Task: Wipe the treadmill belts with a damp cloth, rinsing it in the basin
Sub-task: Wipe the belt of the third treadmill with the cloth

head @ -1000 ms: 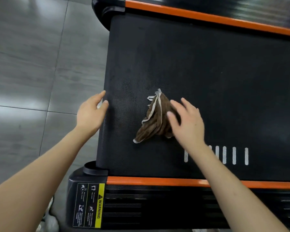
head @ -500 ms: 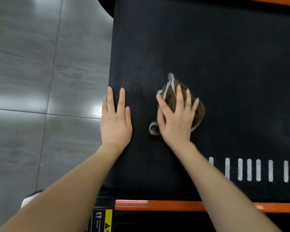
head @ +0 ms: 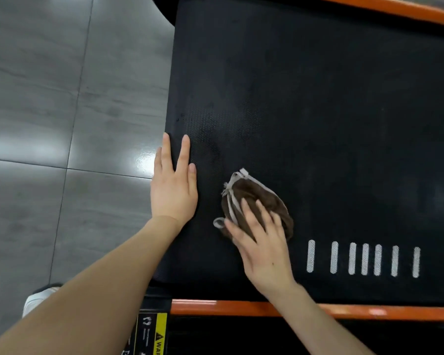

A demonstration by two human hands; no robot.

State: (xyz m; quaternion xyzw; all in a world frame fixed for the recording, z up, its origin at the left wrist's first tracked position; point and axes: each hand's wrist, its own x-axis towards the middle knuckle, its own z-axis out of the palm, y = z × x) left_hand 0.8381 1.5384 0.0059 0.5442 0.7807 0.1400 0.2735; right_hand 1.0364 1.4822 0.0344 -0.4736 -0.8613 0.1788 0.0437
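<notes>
Head view: You are pressing your right hand (head: 263,247) flat on the bunched brown cloth (head: 256,193), fingers (head: 249,213) straight and spread apart, not curled round it. The cloth is lying on the black treadmill belt (head: 318,111), left of the white stripes (head: 364,258) and near the near orange rail (head: 228,307).

You are bracing your left hand (head: 173,193) palm down at the belt's left edge, fingers straight and slightly apart, holding nothing.

Change noted: half a second ago the cloth was sitting farther up the belt. It is now lying nearer the near rail, while the left hand is keeping the same place. Judgement: you are drawing a wiping stroke toward yourself.

A duller patch is showing on the belt just far of the cloth; whether that is damp or dirt cannot be told.

The basin is not in view, and most of the belt to the right and far side likely remains to be wiped.
</notes>
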